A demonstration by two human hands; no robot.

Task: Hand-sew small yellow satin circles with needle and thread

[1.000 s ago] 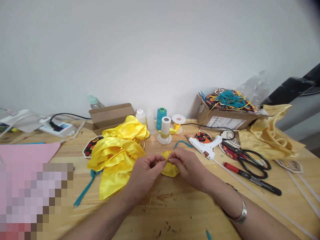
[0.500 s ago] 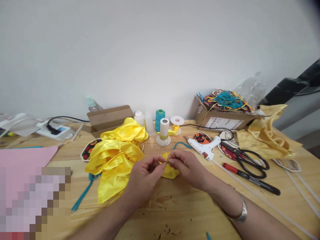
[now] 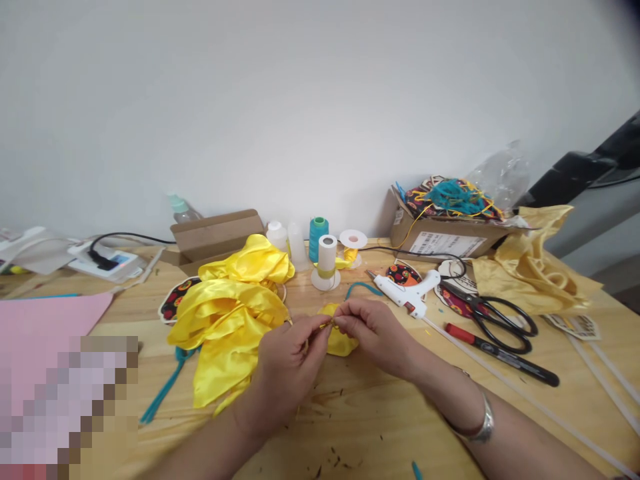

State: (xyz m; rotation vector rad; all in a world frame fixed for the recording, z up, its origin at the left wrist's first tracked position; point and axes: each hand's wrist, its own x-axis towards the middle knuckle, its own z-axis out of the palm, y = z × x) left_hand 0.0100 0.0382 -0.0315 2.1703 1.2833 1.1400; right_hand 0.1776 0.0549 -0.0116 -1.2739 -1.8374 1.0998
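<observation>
My left hand [image 3: 290, 360] and my right hand [image 3: 373, 330] meet over the middle of the wooden table [image 3: 370, 427]. Both pinch a small yellow satin piece [image 3: 343, 340] that rests on the table between them, fingertips almost touching at its top. A thin yellow strand runs from the pinch past my left fingers. A big heap of yellow satin ribbon [image 3: 230, 313] lies just left of my left hand. A silver bangle [image 3: 483, 420] sits on my right wrist.
A white glue gun [image 3: 407, 290], black scissors [image 3: 500, 317] and a red-and-black marker [image 3: 500, 357] lie to the right. Thread spools [image 3: 320, 237] stand behind, by cardboard boxes [image 3: 215, 233]. Gold fabric [image 3: 535, 270] at far right, pink paper [image 3: 45, 320] at left.
My left hand has drawn slightly back toward me and turned, its fingers pulling a thin strand away from the small yellow piece. The right hand has hardly moved.
</observation>
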